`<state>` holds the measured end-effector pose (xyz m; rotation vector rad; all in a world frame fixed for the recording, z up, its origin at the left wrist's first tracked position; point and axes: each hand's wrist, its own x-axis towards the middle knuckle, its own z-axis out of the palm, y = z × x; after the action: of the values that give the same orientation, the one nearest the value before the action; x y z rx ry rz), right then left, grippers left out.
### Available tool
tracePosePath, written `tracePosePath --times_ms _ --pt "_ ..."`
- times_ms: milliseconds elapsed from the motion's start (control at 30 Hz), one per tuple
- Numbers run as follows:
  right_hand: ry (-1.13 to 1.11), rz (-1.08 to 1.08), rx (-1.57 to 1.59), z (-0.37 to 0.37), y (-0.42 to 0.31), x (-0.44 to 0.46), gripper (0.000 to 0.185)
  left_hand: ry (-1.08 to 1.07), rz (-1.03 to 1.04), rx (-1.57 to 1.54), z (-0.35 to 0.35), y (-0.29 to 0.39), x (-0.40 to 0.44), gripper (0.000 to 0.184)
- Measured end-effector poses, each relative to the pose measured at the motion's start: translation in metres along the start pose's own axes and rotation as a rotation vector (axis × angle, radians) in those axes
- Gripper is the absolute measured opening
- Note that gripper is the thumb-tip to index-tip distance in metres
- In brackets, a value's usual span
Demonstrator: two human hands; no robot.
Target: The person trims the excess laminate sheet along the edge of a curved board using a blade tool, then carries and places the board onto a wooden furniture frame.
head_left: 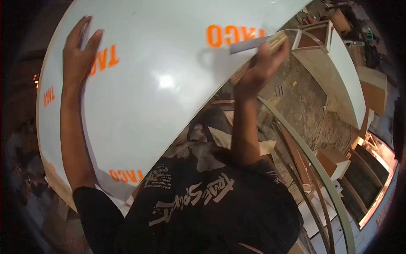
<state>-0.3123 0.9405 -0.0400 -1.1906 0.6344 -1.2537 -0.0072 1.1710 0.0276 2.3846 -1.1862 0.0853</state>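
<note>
A large glossy white panel point(139, 97) printed with orange "TACO" lettering fills the upper left of the view. On its left part lies my left hand point(82, 55), fingers and thumb spread, with nothing seen in its grasp. Over the panel's right edge, my right hand point(264, 63) is closed around a narrow wooden piece point(278, 41) with layered edges. That piece slants from lower left to upper right. Beside it, on the panel side, a flat grey shape shows; whether it is part of the piece or a shadow, I cannot tell.
Right of the panel, a curved green-edged strip point(315, 163) runs down past wooden frame parts. A white-sided wooden cabinet point(347, 72) stands at the upper right on the stained floor point(300, 93). Brown boxes point(332, 163) and a dark-backed frame point(368, 178) are farther right.
</note>
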Motion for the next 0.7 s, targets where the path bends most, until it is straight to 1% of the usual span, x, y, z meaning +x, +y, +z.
tracePosePath --times_ms 33,67,100,167,233,333,433,467,500,567,600,700 --pt "-0.011 -0.030 -0.034 -0.002 0.003 0.001 0.056 -0.034 0.016 -0.060 -0.006 0.002 -0.013 0.057" --pt "-0.017 -0.045 -0.020 -0.001 0.003 0.002 0.058 -0.043 0.092 -0.070 -0.016 0.008 -0.032 0.064" --pt "-0.023 -0.064 -0.004 0.000 0.002 0.004 0.061 -0.140 0.217 -0.004 -0.032 -0.005 -0.058 0.071" --pt "-0.016 -0.059 0.031 0.007 0.001 0.002 0.062 -0.278 0.312 0.188 -0.076 -0.022 -0.118 0.082" --pt "0.000 -0.038 0.048 0.010 -0.003 0.002 0.062 -0.303 0.230 0.270 -0.111 -0.050 -0.177 0.091" --pt "-0.041 -0.038 0.043 0.007 -0.002 -0.002 0.060 -0.218 0.096 0.273 -0.124 -0.069 -0.231 0.086" --pt "0.009 -0.102 -0.124 0.026 -0.008 -0.079 0.062 -0.177 0.110 0.260 -0.119 -0.057 -0.220 0.082" --pt "-0.028 -0.181 -0.070 0.035 -0.006 -0.108 0.062 -0.171 0.109 0.257 -0.119 -0.061 -0.222 0.079" --pt "-0.035 -0.163 -0.042 0.044 -0.008 -0.111 0.062 -0.130 0.126 0.283 -0.119 -0.064 -0.222 0.078" --pt "-0.018 -0.069 -0.022 0.044 -0.016 -0.143 0.063 -0.124 0.163 0.324 -0.115 -0.073 -0.226 0.075" --pt "-0.001 0.012 -0.083 0.049 -0.029 -0.151 0.062 -0.103 0.208 0.320 -0.111 -0.077 -0.225 0.073" --pt "0.078 -0.056 -0.184 0.063 -0.032 -0.211 0.061 -0.037 0.235 0.320 -0.103 -0.087 -0.228 0.072"
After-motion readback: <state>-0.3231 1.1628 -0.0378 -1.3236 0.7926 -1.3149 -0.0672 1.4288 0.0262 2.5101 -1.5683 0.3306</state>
